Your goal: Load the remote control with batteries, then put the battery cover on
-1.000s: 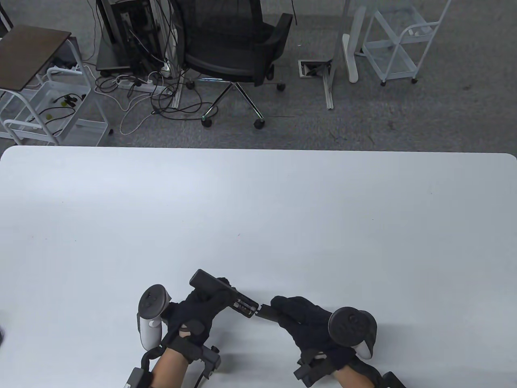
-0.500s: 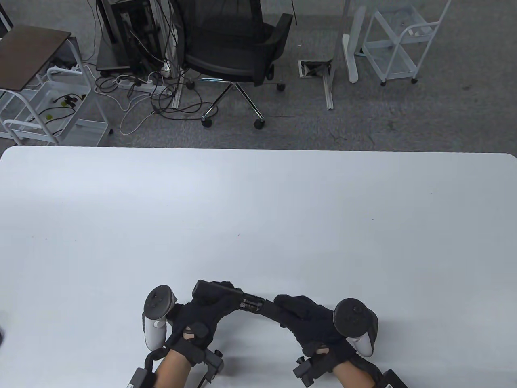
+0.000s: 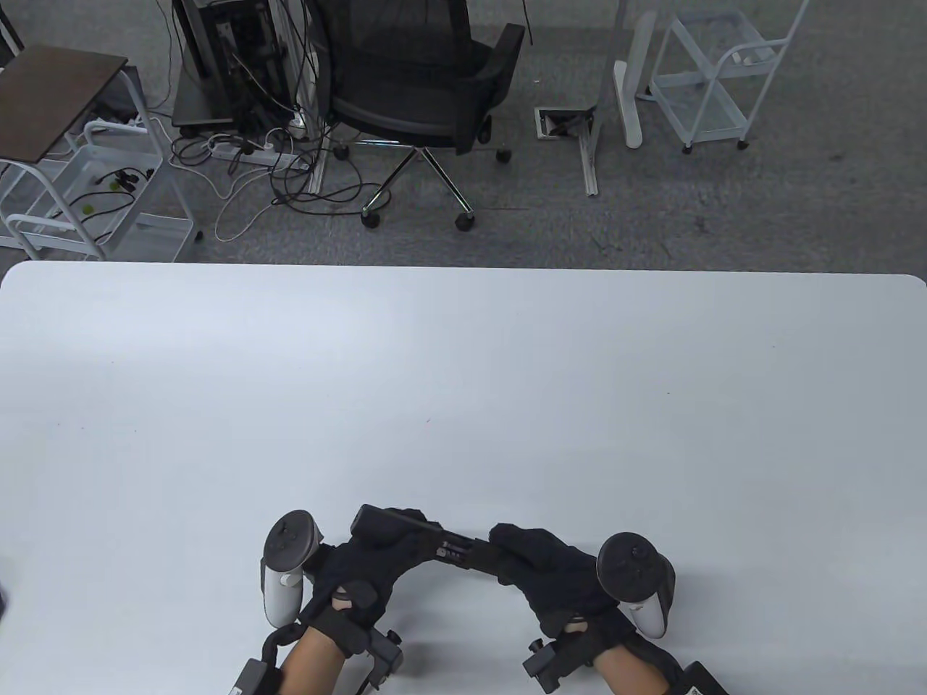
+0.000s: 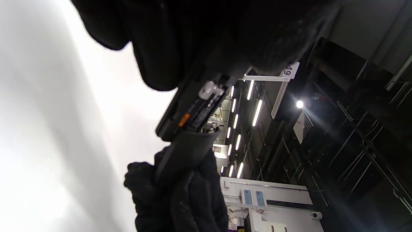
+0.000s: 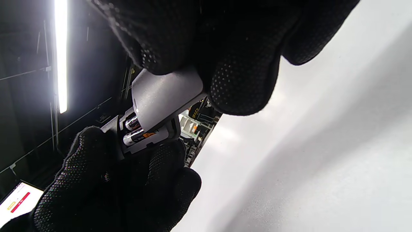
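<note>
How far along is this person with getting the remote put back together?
Nearly done, it seems. Both batteries already sit in the remote control, which the left hand holds above the table. In hand now: the right hand is sliding the battery cover over the compartment, and part of the batteries still shows. Left to do: push the cover fully home.

Matt grey plastic battery cover [image 5: 165,93], glossy metal-ended batteries [image 5: 133,130], dotted black cloth gloves [image 5: 238,74], smooth matt white desk [image 3: 463,376].
</note>
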